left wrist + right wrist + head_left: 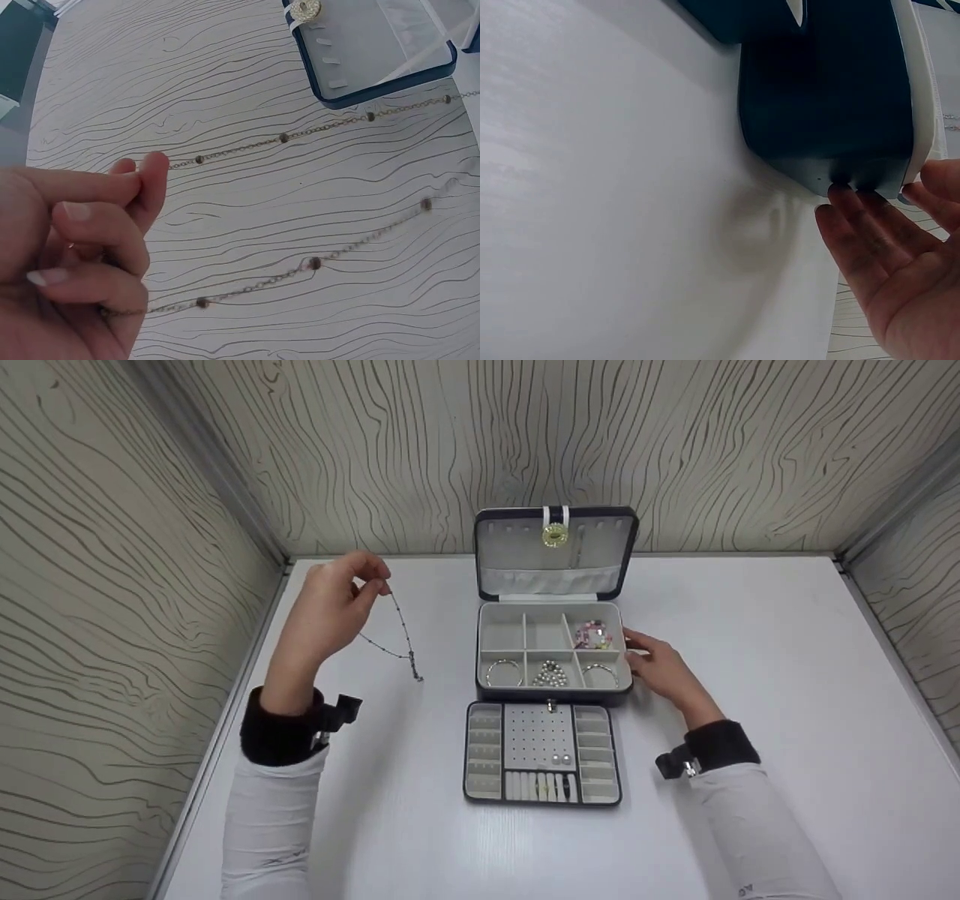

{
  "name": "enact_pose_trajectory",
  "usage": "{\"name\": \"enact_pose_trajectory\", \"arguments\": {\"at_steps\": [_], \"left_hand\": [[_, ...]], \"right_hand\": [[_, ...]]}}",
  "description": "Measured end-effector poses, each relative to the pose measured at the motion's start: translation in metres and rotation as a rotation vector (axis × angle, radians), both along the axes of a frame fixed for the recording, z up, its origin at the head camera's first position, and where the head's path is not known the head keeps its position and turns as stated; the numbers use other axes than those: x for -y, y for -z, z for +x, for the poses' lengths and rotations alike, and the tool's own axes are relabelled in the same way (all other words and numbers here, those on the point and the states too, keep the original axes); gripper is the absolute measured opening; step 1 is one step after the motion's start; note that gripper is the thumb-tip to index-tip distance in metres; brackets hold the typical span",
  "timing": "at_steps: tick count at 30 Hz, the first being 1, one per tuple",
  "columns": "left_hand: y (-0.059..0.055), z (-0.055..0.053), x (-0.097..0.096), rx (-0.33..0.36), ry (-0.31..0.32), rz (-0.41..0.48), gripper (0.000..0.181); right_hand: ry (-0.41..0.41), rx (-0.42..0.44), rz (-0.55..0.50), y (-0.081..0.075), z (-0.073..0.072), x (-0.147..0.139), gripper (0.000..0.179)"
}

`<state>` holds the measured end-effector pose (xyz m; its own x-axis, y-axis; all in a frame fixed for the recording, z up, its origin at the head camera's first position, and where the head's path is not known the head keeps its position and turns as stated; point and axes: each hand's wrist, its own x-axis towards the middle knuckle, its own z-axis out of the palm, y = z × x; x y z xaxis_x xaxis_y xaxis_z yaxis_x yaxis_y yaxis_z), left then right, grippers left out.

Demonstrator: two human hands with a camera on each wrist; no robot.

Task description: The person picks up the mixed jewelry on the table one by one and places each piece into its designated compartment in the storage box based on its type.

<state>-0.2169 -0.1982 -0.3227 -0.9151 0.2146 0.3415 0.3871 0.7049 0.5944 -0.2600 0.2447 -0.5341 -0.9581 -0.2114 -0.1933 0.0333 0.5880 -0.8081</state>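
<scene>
My left hand (330, 604) is raised over the left side of the table, pinching a thin beaded chain necklace (413, 664) between thumb and fingertips. The chain hangs in a loop with a darker tail at its bottom. In the left wrist view, two strands run from the fingers, dotted with small dark beads (283, 138). My right hand (664, 666) touches the right side of a dark blue jewelry box (487, 692), its fingers extended along the outer wall (866, 169). Inside the box are a colorful bead bracelet (598, 639), a pearl string (550, 675) and two bangles (491, 664).
The box's lid (517, 551) stands open at the back, with a gold round clasp (555, 535). A removable tray (534, 735) lies in front, holding pearl studs (561, 759) and rings (566, 787). Wood-patterned walls (450, 450) surround the white table (750, 622).
</scene>
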Motion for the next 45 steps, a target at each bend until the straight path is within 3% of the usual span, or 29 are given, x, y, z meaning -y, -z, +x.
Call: {"name": "enact_pose_trajectory", "arguments": {"at_steps": [6,14,19,25,29,32,36,39,45], "left_hand": [[0.003,-0.006,-0.007,-0.055,-0.046,-0.227,0.015],[-0.001,-0.015,-0.006,0.010,-0.029,-0.405,0.033],[0.002,-0.021,-0.006,-0.060,-0.008,-0.482,0.039],[0.010,-0.028,-0.004,-0.200,0.015,-0.369,0.015],[0.010,-0.031,-0.003,-0.210,-0.021,-0.299,0.007],[0.010,-0.032,-0.003,-0.178,-0.049,-0.279,0.015],[0.008,-0.033,-0.005,-0.087,-0.062,-0.191,0.025],[0.007,-0.034,-0.007,-0.009,-0.066,-0.075,0.028],[0.002,-0.036,-0.014,0.095,-0.054,0.122,0.024]], "right_hand": [[-0.015,-0.038,0.043,-0.001,-0.001,-0.001,0.050],[-0.050,-0.069,0.097,-0.006,-0.006,-0.002,0.050],[-0.058,-0.067,0.121,-0.009,-0.008,0.000,0.050],[-0.079,-0.085,0.171,-0.018,-0.011,0.002,0.049],[-0.067,-0.084,0.258,-0.029,-0.013,0.009,0.050],[-0.037,-0.144,0.346,-0.037,-0.015,0.019,0.048],[-0.036,-0.307,0.400,-0.043,-0.020,0.036,0.045],[-0.084,-0.391,0.411,-0.045,-0.026,0.050,0.047],[-0.211,-0.478,0.471,-0.052,-0.042,0.073,0.055]]}}
